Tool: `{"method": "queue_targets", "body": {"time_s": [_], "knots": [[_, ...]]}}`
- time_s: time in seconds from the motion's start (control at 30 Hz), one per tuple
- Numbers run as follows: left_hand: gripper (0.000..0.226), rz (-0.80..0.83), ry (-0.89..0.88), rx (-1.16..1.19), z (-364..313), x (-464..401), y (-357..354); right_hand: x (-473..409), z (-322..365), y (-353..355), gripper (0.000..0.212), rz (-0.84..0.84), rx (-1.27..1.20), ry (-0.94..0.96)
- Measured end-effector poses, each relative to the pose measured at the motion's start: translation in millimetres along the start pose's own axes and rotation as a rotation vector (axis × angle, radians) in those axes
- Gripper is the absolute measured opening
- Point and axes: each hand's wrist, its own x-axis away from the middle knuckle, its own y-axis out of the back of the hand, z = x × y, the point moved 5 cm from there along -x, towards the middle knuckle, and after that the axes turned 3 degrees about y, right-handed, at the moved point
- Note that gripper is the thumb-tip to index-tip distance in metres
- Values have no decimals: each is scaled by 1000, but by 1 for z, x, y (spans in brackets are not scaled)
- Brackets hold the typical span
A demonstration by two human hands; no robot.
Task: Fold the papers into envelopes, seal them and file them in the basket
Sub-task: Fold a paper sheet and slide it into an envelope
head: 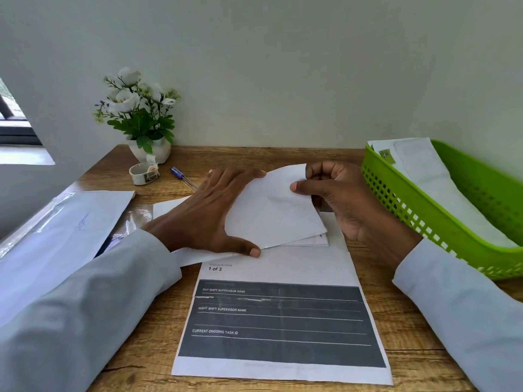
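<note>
Paper (pixel 271 210) (half-folded) under both hands

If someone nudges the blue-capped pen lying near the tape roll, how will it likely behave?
The blue-capped clear plastic pen is slim and round, so it would probably roll across the wooden desk. It looks light, likely sliding easily. Its cap clip, if any, cannot be seen.
</note>
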Motion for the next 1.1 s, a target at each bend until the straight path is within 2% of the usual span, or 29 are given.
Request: {"method": "queue_targets", "body": {"time_s": [0.3,0.47,0.6,0.67,0.87,1.0,1.1], "knots": [[119,-1,0,-22,0,0,0,1,0,2,40,39,-28,-47],[119,-2,7,-10,1,0,0,0,-1,3,37,16,-83,-75],[119,1,15,-5,-1,1,1,-2,1,6,19,-8,-205,-70],[120,8,24,-9,0,1,1,-2,2,10,20,-18,-216,-34],[122,10,34,-25,1,2,0,11,0,18,33,85,7,38],[120,19,42,-11,-2,3,1,18,-6,19,29,228,216,24],[119,27,37,-12,-2,2,1,21,-4,17,21,277,294,59]]}}
